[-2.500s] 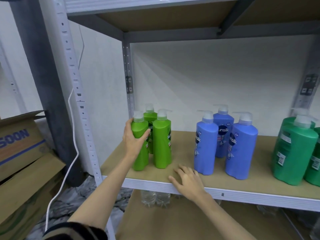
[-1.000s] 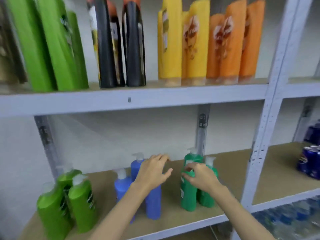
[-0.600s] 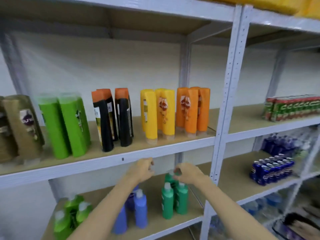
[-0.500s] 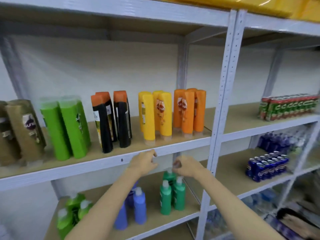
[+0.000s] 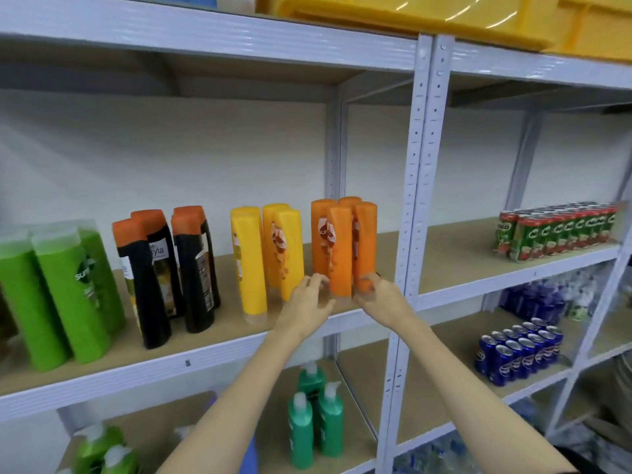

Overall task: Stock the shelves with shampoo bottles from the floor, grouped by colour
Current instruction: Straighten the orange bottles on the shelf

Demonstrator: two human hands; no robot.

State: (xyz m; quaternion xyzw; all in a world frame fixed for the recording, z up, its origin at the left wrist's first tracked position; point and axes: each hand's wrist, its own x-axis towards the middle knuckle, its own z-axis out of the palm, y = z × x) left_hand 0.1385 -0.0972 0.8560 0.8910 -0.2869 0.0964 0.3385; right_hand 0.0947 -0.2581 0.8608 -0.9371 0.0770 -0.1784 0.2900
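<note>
Risen from the lower shelf's pump bottles [image 5: 313, 419] half a second ago to the middle shelf [image 5: 191, 362], now framing the orange bottles [image 5: 342, 244] at their bases. Left hand [image 5: 309, 297] just beside the front orange bottle, fingers loosely spread and apparently touching it, gripping nothing clearly; right hand [image 5: 383, 295] curled against the rightmost bottle's foot, whether pinching or merely nudging cannot be told. Hands close together, orange group between them. Standing upright beside the yellow bottles [image 5: 266, 254], then black bottles [image 5: 167, 268] and green bottles [image 5: 65, 289] leftward, colours already grouped. Likely tidying alignment, not placing new stock; stocking looks nearly finished
</note>
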